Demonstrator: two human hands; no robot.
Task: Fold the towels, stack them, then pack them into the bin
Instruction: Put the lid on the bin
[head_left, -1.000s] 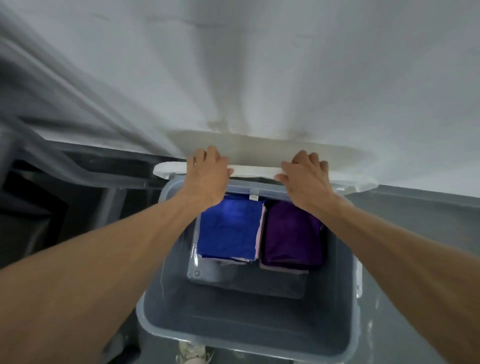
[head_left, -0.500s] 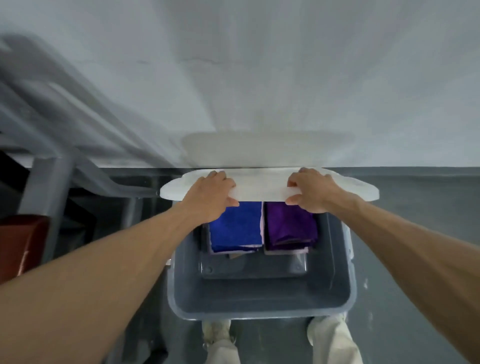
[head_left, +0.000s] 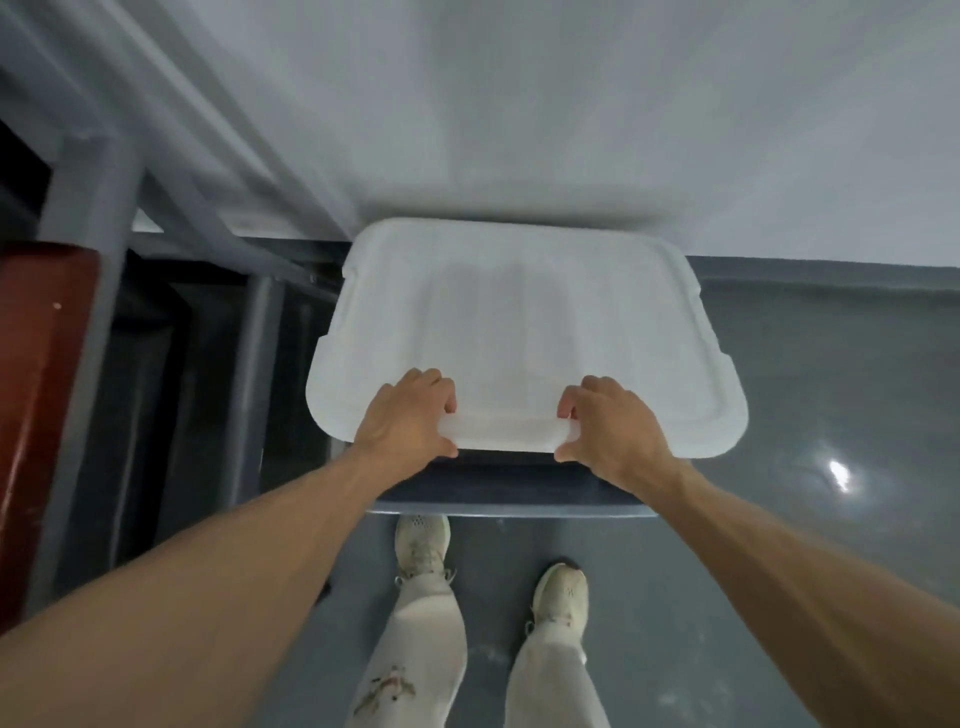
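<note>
My left grip (head_left: 410, 415) and right grip (head_left: 608, 421) each pinch the near edge of the lid (head_left: 524, 322), fingers curled on top, so I should lower it level onto the bin (head_left: 509, 504) just beneath them, towels hidden below, then press both near corners down.

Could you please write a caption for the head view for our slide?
The left hand and right hand grip the near edge of a white lid over a grey bin.
</note>
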